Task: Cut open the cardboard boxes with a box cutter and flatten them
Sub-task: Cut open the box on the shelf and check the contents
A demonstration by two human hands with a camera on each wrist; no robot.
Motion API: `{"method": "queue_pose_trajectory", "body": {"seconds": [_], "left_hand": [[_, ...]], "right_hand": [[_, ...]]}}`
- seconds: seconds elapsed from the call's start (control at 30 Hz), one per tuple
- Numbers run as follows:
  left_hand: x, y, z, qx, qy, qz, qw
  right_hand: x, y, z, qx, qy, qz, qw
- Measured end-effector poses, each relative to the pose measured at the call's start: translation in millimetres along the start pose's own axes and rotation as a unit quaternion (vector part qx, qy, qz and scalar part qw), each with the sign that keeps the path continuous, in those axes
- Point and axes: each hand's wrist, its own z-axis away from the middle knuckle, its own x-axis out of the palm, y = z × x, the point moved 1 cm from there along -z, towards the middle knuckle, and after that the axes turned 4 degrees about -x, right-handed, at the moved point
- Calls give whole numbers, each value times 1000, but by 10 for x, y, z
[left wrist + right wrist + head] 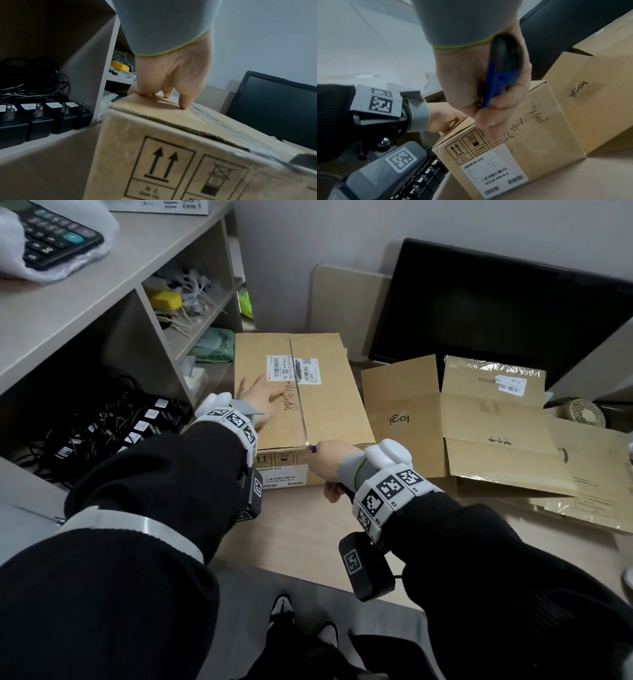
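A sealed brown cardboard box (329, 392) stands on the desk, taped along its top middle seam, with a shipping label on top. My left hand (258, 400) presses flat on the box's left top flap, fingers spread (184, 104). My right hand (329, 462) grips a blue and black box cutter (500, 75) in a fist. The cutter's tip (312, 447) sits at the near end of the tape seam, at the box's top front edge. The same box (518, 151) shows its front face with arrows and barcode labels in the right wrist view.
Flattened cardboard (493, 426) lies to the right of the box. A black monitor (496, 313) leans against the wall behind. A shelf unit (113, 285) at left holds power adapters (137, 426), cables and a calculator (51, 237).
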Motion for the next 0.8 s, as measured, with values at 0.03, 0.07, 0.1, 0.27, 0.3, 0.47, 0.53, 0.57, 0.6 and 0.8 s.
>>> {"method": "queue_pose_trajectory", "body": {"seconds": [0.03, 0.07, 0.1, 0.27, 0.3, 0.47, 0.53, 0.57, 0.6, 0.8], "left_hand": [[1, 9, 22, -3, -13, -11, 1000], [8, 9, 51, -5, -14, -25, 1000], [10, 28, 100, -9, -17, -36, 999], [116, 61, 356, -32, -15, -54, 998], [129, 68, 394, -34, -10, -69, 997], [146, 48, 470, -23, 0, -85, 996], [141, 43, 488, -23, -3, -83, 996], [134, 39, 490, -23, -1, -85, 996], [141, 34, 483, -24, 0, -87, 996], [152, 46, 482, -26, -4, -85, 996]], "right_hand": [[-2, 13, 37, -11, 16, -22, 1000], [-4, 24, 57, -31, 30, -32, 999], [-6, 53, 58, -51, 48, -16, 997], [48, 161, -59, -124, 139, 137, 973], [49, 175, -82, -129, 149, 151, 969], [55, 188, -122, -162, 176, 183, 953], [74, 168, -126, -175, 176, 189, 950], [84, 155, -125, -181, 176, 190, 949], [92, 150, -124, -186, 177, 190, 948], [108, 174, -174, -193, 172, 193, 946]]}}
